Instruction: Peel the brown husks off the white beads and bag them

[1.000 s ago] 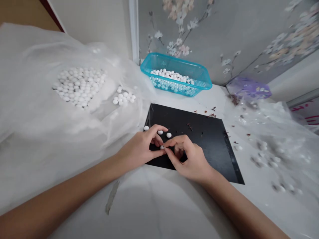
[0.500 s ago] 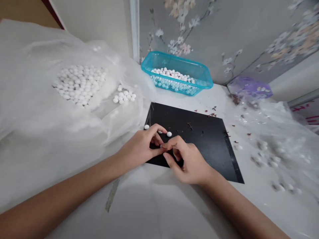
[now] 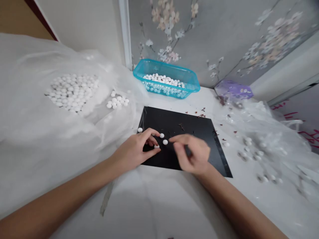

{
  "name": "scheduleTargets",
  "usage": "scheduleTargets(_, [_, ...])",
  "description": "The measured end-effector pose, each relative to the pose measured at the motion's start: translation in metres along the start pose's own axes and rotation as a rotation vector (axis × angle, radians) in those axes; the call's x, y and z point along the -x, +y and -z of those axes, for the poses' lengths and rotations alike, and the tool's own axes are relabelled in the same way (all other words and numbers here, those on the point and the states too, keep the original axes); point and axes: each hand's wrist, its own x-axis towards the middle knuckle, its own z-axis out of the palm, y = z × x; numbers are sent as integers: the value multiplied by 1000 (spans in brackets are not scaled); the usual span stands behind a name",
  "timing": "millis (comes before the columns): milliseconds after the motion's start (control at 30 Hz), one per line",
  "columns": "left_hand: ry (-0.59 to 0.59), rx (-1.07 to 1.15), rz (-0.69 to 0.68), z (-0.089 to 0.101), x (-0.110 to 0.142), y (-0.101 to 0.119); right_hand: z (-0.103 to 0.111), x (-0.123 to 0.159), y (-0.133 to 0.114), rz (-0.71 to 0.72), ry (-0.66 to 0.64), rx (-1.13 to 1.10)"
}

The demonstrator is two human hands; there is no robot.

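Observation:
My left hand rests on the near left edge of a black mat and pinches a small white bead between thumb and fingers. My right hand hovers over the mat a short way to the right, blurred by motion, its fingers curled and drawn apart from the left hand. Two loose white beads lie on the mat just beyond my left fingertips, and one more bead sits at the mat's left edge.
A teal basket of white beads stands at the back. A clear plastic bag with a heap of white beads covers the left. Crumpled plastic with scattered beads lies right, with a purple bag behind. Dark red scraps dot the mat's far edge.
My right hand has pulled away to the right from my left hand, where the two fingertips met on the bead. The camera view has shifted slightly.

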Motion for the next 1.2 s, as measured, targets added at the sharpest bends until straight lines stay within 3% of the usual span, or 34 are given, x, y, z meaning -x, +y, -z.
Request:
scheduleTargets(67, [35, -111, -66, 0, 0, -1, 8, -3, 21, -86, 171, 206])
scheduleTargets(133, [62, -215, -134, 0, 1, -1, 16, -6, 46, -249, 190, 441])
scheduleTargets(267, [129, -364, -250, 7, -1, 1, 20, -3, 82, -472, 62, 614])
scheduleTargets(367, [284, -486, -260, 25, -6, -2, 18, 2, 90, -545, -17, 601])
scheduleTargets(433, [416, -606, -132, 42, -10, -9, 16, 5, 90, -554, -33, 595])
scheduleTargets(500, [508, -700, 81, 58, -14, -20, 16, 6, 91, -556, -41, 604])
scheduleTargets(567, [505, -731, 260, 70, -15, -33, 16, 6, 92, -547, -63, 628])
scheduleTargets(633, [431, -738, 345, 74, -16, -45, 16, 7, 93, -529, -107, 662])
scheduleTargets(733, [311, -753, 327, 72, -16, -55, 13, 8, 93, -536, -182, 675])
scheduleTargets(833, [292, -757, 295, 70, -16, -58, 12, 8, 94, -542, -203, 643])
scheduleTargets(1067, [502, -722, 240, 74, -15, -53, 17, 5, 91, -463, -37, 542])
scheduleTargets(1200, [532, -758, -3, 71, -17, -39, 20, 2, 85, -423, 39, 483])
